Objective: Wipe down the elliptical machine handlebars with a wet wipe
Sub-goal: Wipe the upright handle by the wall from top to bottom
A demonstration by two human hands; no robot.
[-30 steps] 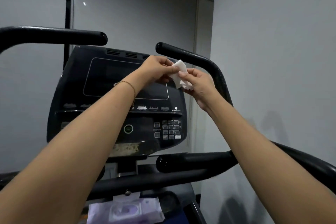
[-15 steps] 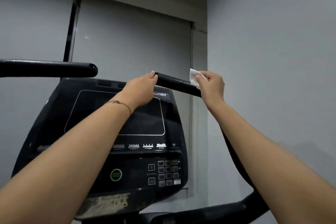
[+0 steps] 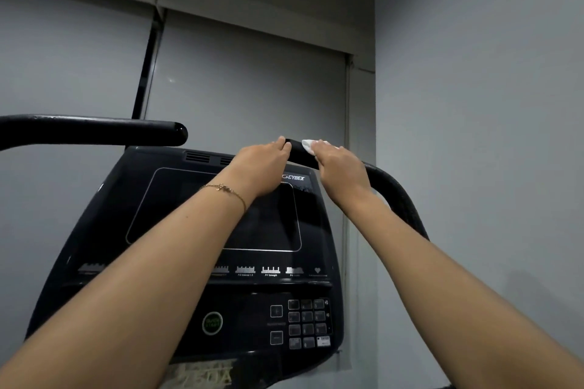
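The black right handlebar point(image 3: 393, 189) curves up from the lower right and ends near the top of the console. My left hand point(image 3: 260, 167) grips its tip, fingers curled over the end. My right hand point(image 3: 339, 164) sits just behind it on the bar, fingers wrapped over a white wet wipe point(image 3: 308, 146) pressed against the bar; only a small edge of the wipe shows past my fingers. The black left handlebar point(image 3: 94, 131) runs level at the left, untouched.
The black elliptical console point(image 3: 177, 199) with its dark screen, a green start button point(image 3: 212, 322) and a keypad point(image 3: 308, 324) stands below my arms. Grey walls close in behind and on the right.
The wipe went from being held between both hands in front of the console up onto the right handlebar. My right hand has slid along the bar toward my left hand at the tip.
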